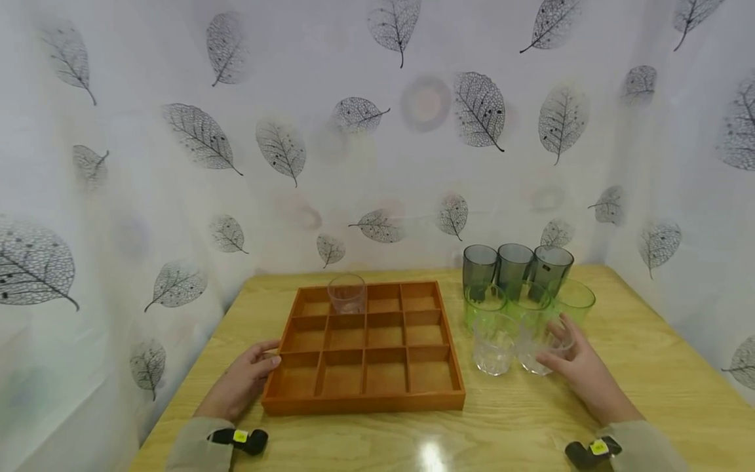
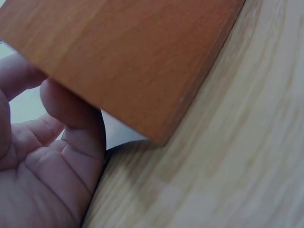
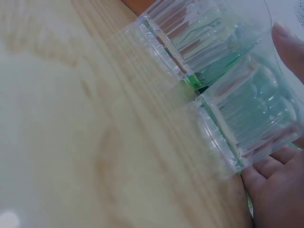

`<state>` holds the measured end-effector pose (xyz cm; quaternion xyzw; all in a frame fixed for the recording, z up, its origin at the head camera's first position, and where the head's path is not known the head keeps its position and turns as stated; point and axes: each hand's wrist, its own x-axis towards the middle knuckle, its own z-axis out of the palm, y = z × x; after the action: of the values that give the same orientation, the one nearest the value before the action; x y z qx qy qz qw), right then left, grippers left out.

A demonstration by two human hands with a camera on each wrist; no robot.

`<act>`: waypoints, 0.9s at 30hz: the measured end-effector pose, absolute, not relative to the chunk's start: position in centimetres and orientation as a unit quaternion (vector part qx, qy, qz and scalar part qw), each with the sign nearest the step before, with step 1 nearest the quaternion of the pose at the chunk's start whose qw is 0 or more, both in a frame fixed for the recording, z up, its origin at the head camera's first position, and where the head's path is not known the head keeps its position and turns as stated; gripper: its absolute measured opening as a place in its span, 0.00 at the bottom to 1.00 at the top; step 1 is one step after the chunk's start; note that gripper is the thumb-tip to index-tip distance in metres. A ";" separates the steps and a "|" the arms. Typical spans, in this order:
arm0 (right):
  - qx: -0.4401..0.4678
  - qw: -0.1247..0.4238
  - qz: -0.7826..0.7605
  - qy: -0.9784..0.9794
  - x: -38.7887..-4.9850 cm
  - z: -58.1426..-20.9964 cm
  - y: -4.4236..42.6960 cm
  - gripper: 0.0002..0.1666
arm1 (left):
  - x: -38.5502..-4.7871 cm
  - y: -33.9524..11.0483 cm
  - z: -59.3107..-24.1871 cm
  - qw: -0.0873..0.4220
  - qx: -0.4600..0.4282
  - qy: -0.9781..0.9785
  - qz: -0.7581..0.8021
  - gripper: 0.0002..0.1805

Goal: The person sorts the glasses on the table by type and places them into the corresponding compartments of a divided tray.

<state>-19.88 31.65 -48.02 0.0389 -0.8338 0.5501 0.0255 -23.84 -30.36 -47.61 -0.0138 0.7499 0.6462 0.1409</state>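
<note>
A brown wooden tray (image 1: 364,403) divided into several compartments lies on the table. My left hand (image 1: 244,377) rests against its left side, with the thumb (image 2: 71,104) touching the outer wall near the front corner. In a back-row compartment stands a clear glass (image 1: 347,296). To the right of the tray, my right hand (image 1: 580,373) holds another clear glass (image 1: 535,357), thumb on the near side and fingers at the far right; its base appears on the table. Immediately left of that glass is one more clear glass (image 1: 492,357).
Behind the clear glasses stand green glasses (image 1: 575,298), and behind those three dark grey tumblers (image 1: 479,265). A leaf-patterned curtain (image 1: 377,170) hangs along the back and sides of the wooden table (image 1: 354,446).
</note>
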 end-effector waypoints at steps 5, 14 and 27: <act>0.045 0.031 0.527 -0.848 -19.9 -48.2 31.7 0.62 | -23.8 -30.3 -47.5 0.143 -0.013 0.749 0.647 0.34; 0.052 0.043 0.507 -0.859 -19.9 -48.2 31.5 0.59 | -23.7 -30.3 -47.2 0.141 -0.017 0.743 0.654 0.33; 0.026 0.038 0.486 -0.872 -19.2 -47.7 31.3 0.56 | -23.9 -30.4 -47.3 0.142 -0.013 0.737 0.660 0.33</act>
<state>-19.18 31.34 -47.69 0.0260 -0.8725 0.4865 0.0378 -23.88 -30.36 -47.31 -0.0130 0.7373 0.6602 0.1423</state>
